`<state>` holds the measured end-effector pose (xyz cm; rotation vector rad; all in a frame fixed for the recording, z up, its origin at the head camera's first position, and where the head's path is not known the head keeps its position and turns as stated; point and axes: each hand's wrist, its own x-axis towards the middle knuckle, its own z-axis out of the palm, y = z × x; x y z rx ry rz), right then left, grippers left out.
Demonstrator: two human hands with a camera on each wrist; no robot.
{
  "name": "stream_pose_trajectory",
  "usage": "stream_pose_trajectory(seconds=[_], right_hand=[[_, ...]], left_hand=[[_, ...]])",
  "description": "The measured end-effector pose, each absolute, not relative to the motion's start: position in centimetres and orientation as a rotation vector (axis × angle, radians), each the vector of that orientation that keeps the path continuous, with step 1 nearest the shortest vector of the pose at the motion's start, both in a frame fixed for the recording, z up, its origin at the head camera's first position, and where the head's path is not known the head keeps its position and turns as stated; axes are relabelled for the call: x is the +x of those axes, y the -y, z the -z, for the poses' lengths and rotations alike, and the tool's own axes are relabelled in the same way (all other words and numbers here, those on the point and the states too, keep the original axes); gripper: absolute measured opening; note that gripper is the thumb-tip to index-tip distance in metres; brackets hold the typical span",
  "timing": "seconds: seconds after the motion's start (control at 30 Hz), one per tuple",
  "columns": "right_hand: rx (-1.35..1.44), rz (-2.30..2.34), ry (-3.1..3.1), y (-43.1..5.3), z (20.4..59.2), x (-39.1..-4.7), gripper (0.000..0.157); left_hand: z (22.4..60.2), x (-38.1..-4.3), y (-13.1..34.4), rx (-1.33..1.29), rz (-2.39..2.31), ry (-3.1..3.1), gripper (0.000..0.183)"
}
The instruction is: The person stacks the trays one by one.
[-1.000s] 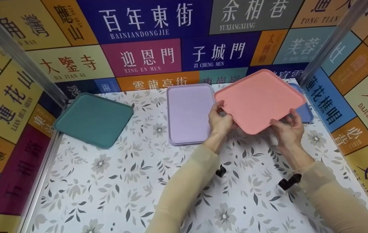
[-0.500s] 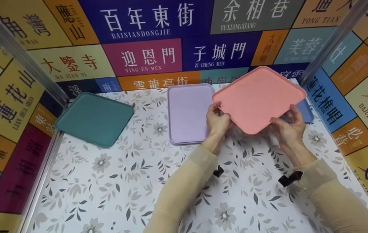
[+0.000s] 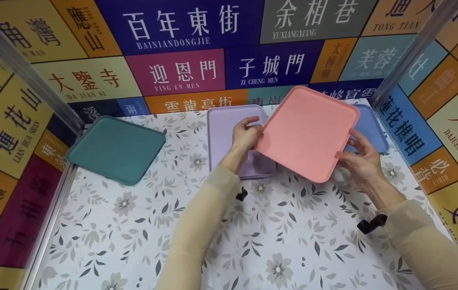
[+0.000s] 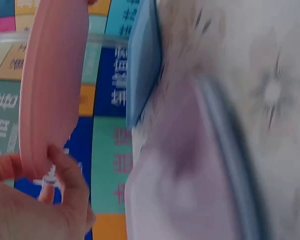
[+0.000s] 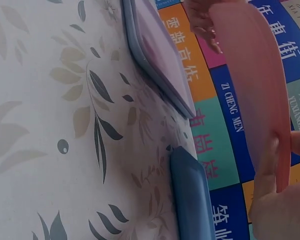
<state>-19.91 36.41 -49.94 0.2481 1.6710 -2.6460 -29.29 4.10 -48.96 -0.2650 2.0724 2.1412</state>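
A pink rectangular tray is held tilted above the table between both hands. My left hand pinches its left edge, over the purple tray; the left wrist view shows fingers and thumb on either side of the pink rim. At the opposite edge my right hand grips the tray, thumb on the near face. A bluish-grey rim shows under the purple tray in the right wrist view. Partly hidden behind the pink tray is a blue tray, lying at the back right.
A dark green tray lies at the left, near the side wall. The white table has a grey leaf and flower print. Colourful walls with printed characters enclose the back and both sides, with metal posts at the corners.
The pink tray has shifted left and turned, now overlapping the purple tray in the head view. My left hand has moved left with it; more of the blue tray shows.
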Motion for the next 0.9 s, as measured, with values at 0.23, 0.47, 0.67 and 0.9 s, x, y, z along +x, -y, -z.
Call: stream_pose_trajectory(seconds=[0.23, 0.47, 0.67, 0.9], right_hand=[[0.024, 2.516, -1.719, -36.1, 49.9, -20.4, 0.098], [-0.104, 2.421, -1.744, -35.9, 49.9, -20.7, 0.090], [-0.165, 2.371, -1.742, -36.2, 49.7, -21.3, 0.089], [-0.203, 2.332, -1.749, -35.9, 49.1, -22.7, 0.087]], left_hand=[[48.4, -30.6, -1.3, 0.037, -1.982, -2.042, 0.055], [48.2, -30.9, 0.4, 0.185, -1.893, -1.951, 0.071], [48.3, -30.6, 1.7, 0.293, -1.896, -1.845, 0.075], [48.4, -30.3, 2.8, 0.282, -1.971, -1.801, 0.080]])
